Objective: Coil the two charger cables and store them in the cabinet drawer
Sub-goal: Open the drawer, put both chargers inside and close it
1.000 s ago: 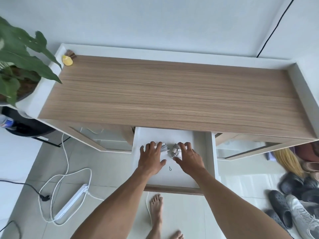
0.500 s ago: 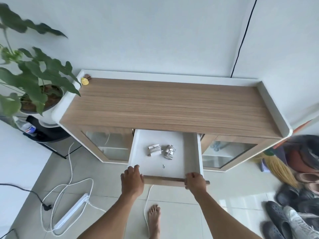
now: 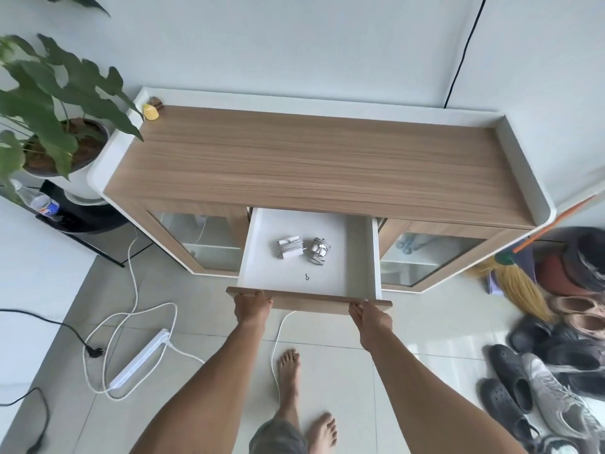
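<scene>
Charger cables (image 3: 289,247), laid coiled in the open drawer (image 3: 360,250), could be jolted loose if the drawer front (image 3: 311,299), gripped by curled fingers of left hand (image 3: 252,304) and right hand (image 3: 371,314), is slammed or skewed.

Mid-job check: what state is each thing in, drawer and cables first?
drawer, open.
left cable, coiled, lying in the drawer.
right cable, coiled, beside it in the drawer.
left hand, grips the drawer front.
right hand, grips the drawer front.
left glass door, shut.
right glass door, shut.
black plug, unplugged, on the floor.
</scene>
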`<state>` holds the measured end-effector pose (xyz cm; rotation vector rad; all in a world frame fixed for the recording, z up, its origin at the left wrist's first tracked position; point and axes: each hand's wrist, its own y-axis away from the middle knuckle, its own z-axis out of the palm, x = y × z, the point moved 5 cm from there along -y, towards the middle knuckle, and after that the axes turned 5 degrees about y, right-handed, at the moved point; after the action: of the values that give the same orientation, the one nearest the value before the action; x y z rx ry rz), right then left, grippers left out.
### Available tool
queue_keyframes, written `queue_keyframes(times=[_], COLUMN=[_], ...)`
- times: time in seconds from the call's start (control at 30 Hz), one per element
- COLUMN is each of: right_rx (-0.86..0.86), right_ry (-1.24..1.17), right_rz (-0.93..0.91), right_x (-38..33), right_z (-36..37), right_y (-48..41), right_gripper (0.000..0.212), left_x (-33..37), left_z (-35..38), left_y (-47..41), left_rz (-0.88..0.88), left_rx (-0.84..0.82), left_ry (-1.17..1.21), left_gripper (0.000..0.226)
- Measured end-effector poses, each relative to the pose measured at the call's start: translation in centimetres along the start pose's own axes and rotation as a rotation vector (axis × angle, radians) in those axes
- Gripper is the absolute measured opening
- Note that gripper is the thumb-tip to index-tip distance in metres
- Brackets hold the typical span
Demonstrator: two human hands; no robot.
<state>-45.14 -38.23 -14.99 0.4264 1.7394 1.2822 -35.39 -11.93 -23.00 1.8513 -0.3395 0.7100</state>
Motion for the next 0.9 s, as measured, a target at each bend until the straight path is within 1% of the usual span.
queue_keyframes(times=[0.07,0.13,0.23,0.3,0.33,0.43,0.53,0.67,0.77,0.9], right_rx=[0.027,0.042,0.082,0.123,0.139,0.165,0.183,0.22,0.192,0.111], right_ry=[0.005,0.027,0.056,0.105,0.131,0.201,0.187,0.171,0.106,0.047], right_rz=[-0.017,-0.024,-0.028,-0.043,-0.051,-0.058,-0.041,-0.043,-0.041,-0.046], right_x=[-0.3,-0.9,-2.1,-2.9,-3.3,-4.6,-5.7,-7.3,-8.5,-10.1], right_z=[0.3,0.9,1.9,2.5,2.9,4.0,5.2,7.2,9.0,11.4], right_y=[-0.4,-0.4,-0.9,-1.3,-1.6,-2.4,-2.7,-3.2,-3.2,-3.3], right_gripper=[0.013,0.014,0.021,0.026,0.029,0.033,0.03,0.03,0.029,0.02], left_x=[1.4,2.7,4.7,5.6,6.1,7.7,9.2,10.9,12.6,14.6], left_z=[0.1,0.4,0.8,1.2,1.5,2.3,3.2,4.5,5.4,7.3], left_y=[1.1,2.1,3.1,3.0,2.7,2.1,1.1,-0.2,-0.6,-1.6], left_rz=[0.007,0.002,-0.009,-0.012,-0.015,-0.033,-0.036,-0.067,-0.073,-0.071], left_rx=[-0.001,-0.003,0.005,0.009,0.003,-0.008,-0.02,-0.044,-0.049,-0.069], left_ry=[0.052,0.118,0.167,0.176,0.189,0.212,0.195,0.241,0.275,0.281], left_gripper=[0.038,0.025,0.003,0.018,0.02,0.015,0.004,0.007,0.013,0.013])
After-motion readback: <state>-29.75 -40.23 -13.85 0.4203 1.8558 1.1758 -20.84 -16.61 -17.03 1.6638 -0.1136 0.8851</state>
